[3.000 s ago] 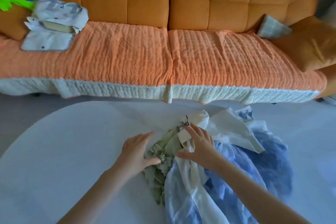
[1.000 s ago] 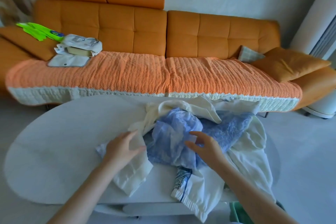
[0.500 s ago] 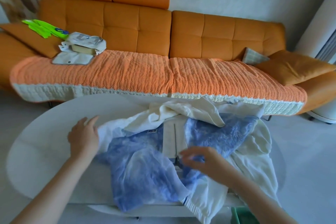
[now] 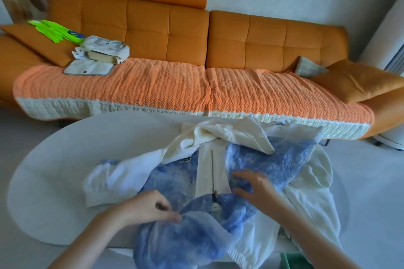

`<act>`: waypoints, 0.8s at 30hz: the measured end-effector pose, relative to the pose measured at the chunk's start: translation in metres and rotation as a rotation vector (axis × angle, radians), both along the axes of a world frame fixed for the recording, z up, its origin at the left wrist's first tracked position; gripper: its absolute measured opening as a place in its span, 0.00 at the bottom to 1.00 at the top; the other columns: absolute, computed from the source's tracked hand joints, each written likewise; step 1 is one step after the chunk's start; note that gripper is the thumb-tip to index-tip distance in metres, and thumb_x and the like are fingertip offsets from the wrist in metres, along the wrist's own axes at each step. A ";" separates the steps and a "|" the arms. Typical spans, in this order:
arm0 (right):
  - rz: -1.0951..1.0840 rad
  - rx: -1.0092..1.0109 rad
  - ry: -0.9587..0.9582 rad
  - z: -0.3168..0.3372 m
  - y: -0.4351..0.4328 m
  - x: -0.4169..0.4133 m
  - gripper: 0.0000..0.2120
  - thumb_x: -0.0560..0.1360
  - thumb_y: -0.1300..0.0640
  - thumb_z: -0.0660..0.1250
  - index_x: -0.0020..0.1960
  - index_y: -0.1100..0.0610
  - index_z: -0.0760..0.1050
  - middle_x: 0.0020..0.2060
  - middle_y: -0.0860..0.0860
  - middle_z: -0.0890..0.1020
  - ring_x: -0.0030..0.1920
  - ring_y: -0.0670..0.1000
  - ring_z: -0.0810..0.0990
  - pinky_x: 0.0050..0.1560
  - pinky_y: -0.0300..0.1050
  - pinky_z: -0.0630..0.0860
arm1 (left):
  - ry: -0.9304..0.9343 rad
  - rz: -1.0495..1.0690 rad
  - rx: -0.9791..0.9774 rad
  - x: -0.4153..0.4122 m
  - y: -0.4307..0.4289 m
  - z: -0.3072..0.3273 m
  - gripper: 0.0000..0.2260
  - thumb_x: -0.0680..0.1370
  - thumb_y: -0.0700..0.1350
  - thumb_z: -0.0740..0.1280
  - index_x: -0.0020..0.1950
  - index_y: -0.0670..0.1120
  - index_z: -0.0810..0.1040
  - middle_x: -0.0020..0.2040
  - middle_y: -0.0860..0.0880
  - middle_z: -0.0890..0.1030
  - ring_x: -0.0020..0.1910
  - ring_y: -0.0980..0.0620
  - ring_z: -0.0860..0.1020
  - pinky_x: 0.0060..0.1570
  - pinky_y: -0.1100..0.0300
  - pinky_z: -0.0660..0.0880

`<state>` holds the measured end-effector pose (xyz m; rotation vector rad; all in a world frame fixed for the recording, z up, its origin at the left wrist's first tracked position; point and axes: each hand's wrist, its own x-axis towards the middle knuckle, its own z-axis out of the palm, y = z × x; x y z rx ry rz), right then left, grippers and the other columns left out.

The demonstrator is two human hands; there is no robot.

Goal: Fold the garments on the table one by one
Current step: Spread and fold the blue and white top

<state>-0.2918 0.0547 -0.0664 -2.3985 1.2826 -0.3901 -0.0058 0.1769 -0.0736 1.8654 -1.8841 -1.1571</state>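
A blue-and-white zip jacket [image 4: 269, 161] lies spread face up on the white oval table [image 4: 54, 181], its white zipper strip running down the middle. A cream garment [image 4: 231, 135] is bunched over its top edge. My left hand [image 4: 142, 205] pinches the blue lining fabric at the jacket's lower front. My right hand [image 4: 251, 185] rests on the blue panel just right of the zipper, fingers spread and slightly bent. More white cloth [image 4: 306, 199] hangs off the table's near right edge.
An orange sofa [image 4: 196, 35] with an orange quilted cover stands behind the table. On its left end sit folded pale garments [image 4: 102, 52] and a bright green item [image 4: 52, 28]. Cushions [image 4: 358, 81] lie at its right end. A white appliance [image 4: 389, 61] stands far right.
My left hand has come in from the jacket's left sleeve to the lower front and taken hold of the blue fabric. My right hand has shifted slightly up, right of the zipper.
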 end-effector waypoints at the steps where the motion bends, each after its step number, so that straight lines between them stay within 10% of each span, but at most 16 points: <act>1: -0.037 -0.064 -0.032 0.000 -0.005 -0.003 0.23 0.72 0.52 0.71 0.66 0.50 0.72 0.64 0.50 0.75 0.70 0.52 0.67 0.71 0.49 0.55 | 0.041 0.084 -0.026 0.007 -0.002 0.002 0.23 0.64 0.72 0.65 0.38 0.53 0.81 0.37 0.57 0.78 0.37 0.60 0.74 0.43 0.62 0.68; 4: -0.175 -0.187 -0.011 0.006 -0.027 -0.010 0.27 0.73 0.51 0.71 0.70 0.51 0.68 0.69 0.50 0.70 0.74 0.55 0.60 0.72 0.54 0.53 | -0.105 0.308 -0.385 0.023 -0.019 0.004 0.09 0.74 0.56 0.67 0.52 0.58 0.78 0.55 0.57 0.78 0.57 0.58 0.75 0.59 0.61 0.68; 10: -0.405 -0.129 0.193 0.025 -0.076 -0.022 0.35 0.77 0.43 0.62 0.77 0.51 0.50 0.73 0.52 0.63 0.76 0.55 0.43 0.74 0.55 0.41 | -0.668 0.380 -0.238 0.036 -0.056 -0.011 0.30 0.77 0.59 0.62 0.75 0.58 0.53 0.76 0.48 0.55 0.75 0.47 0.52 0.69 0.41 0.51; 13: -0.453 -0.136 0.289 0.026 -0.101 -0.021 0.34 0.75 0.40 0.62 0.75 0.52 0.55 0.67 0.53 0.72 0.75 0.55 0.53 0.73 0.55 0.42 | -0.581 0.563 -0.340 0.051 -0.066 -0.013 0.12 0.78 0.53 0.63 0.61 0.56 0.74 0.55 0.49 0.79 0.61 0.48 0.73 0.69 0.45 0.55; 17: -0.385 -0.210 0.362 0.034 -0.118 -0.006 0.12 0.75 0.46 0.66 0.57 0.48 0.78 0.49 0.47 0.83 0.57 0.49 0.76 0.74 0.51 0.45 | -0.250 0.790 -0.551 0.069 -0.068 -0.009 0.06 0.77 0.45 0.65 0.46 0.44 0.81 0.42 0.42 0.82 0.46 0.40 0.78 0.45 0.54 0.68; 21: -0.404 -0.135 -0.115 0.053 -0.126 0.018 0.06 0.76 0.54 0.66 0.49 0.53 0.80 0.38 0.52 0.84 0.36 0.51 0.79 0.53 0.50 0.75 | -0.021 1.005 -0.695 0.106 -0.063 0.009 0.16 0.77 0.47 0.62 0.40 0.34 0.73 0.38 0.31 0.75 0.38 0.39 0.74 0.37 0.51 0.64; 24: -0.449 -0.088 -0.475 0.083 -0.134 0.042 0.06 0.76 0.56 0.66 0.50 0.56 0.78 0.33 0.52 0.81 0.28 0.48 0.74 0.31 0.40 0.71 | 0.092 1.193 -0.739 0.142 -0.061 0.020 0.15 0.77 0.46 0.60 0.45 0.33 0.75 0.43 0.29 0.76 0.43 0.34 0.75 0.42 0.49 0.68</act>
